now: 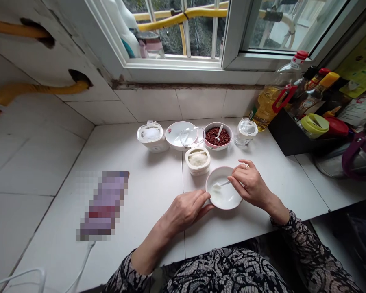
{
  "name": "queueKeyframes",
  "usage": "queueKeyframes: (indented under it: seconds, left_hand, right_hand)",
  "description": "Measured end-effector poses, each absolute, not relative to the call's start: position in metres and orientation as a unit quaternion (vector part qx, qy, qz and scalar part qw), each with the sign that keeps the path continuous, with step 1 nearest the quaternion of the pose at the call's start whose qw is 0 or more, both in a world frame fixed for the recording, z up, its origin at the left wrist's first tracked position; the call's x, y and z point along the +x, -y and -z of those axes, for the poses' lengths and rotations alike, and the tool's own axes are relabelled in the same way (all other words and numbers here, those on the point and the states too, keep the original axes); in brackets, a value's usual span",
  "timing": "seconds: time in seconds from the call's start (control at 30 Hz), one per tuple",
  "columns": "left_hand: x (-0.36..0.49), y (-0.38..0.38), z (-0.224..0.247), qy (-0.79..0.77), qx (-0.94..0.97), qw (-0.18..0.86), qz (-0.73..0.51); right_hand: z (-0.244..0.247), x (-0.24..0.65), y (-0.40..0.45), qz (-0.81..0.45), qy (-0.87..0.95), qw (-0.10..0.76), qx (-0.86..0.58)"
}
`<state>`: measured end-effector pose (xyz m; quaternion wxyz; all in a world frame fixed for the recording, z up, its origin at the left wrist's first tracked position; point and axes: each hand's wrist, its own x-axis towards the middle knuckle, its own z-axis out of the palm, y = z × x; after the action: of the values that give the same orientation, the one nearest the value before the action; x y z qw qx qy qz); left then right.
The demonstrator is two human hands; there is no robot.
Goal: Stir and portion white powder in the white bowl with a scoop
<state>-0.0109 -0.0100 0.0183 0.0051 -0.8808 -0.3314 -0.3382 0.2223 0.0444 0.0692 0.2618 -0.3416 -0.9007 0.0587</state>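
My left hand (pixel 190 207) grips the near left rim of a white bowl (pixel 228 200) on the counter, thumb and fingers on either side of the edge. Pinched in my right hand (pixel 247 181) is a small white spoon (pixel 225 183), its tip inside the bowl at a little heap of white powder (pixel 216 188). Just behind the bowl stands an uncovered square container (pixel 197 169) of off-white powder, with a small spoon lying across its top. A clear lid (pixel 192 137) rests between the two bowls farther back.
Along the wall stand a lidded container (pixel 152 140) of white grains, a floral white bowl (pixel 174 140), a bowl of red beans (pixel 218 136) with a spoon, and a glass jar (pixel 245 132). An oil bottle (pixel 268 99) and black condiment box (pixel 282 136) are right; a blurred phone-like object (pixel 105 203) lies left.
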Motion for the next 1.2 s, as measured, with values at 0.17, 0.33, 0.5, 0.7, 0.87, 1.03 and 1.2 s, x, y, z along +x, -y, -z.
queueKeyframes:
  seconds: [0.17, 0.33, 0.5, 0.7, 0.87, 1.03, 1.2]
  left_hand:
    - [-0.011, 0.01, -0.018, 0.331, -0.88, 0.005, 0.339]
    - [-0.011, 0.01, -0.018, 0.329, -0.881, -0.003, 0.339]
    - [-0.011, 0.01, -0.018, 0.328, -0.881, -0.004, 0.341]
    - [-0.011, 0.01, -0.017, 0.328, -0.881, -0.012, 0.34]
    - [-0.011, 0.01, -0.017, 0.327, -0.88, -0.019, 0.345]
    - [-0.011, 0.01, -0.017, 0.328, -0.879, -0.018, 0.345]
    - [-0.009, 0.01, -0.016, 0.328, -0.878, -0.013, 0.348]
  right_hand:
    - [-0.064, 0.218, -0.04, -0.112, 0.894, 0.262, -0.345]
    - [-0.066, 0.222, -0.04, -0.208, 0.847, 0.286, -0.398]
    - [-0.07, 0.232, -0.043, -0.284, 0.789, 0.316, -0.443]
    - [-0.072, 0.235, -0.044, -0.348, 0.736, 0.331, -0.478]
    - [-0.077, 0.233, -0.056, -0.415, 0.682, 0.346, -0.492]
    - [-0.1, 0.215, -0.079, -0.328, 0.708, 0.413, -0.47]
    - [-0.107, 0.188, -0.092, -0.059, 0.803, 0.458, -0.377]
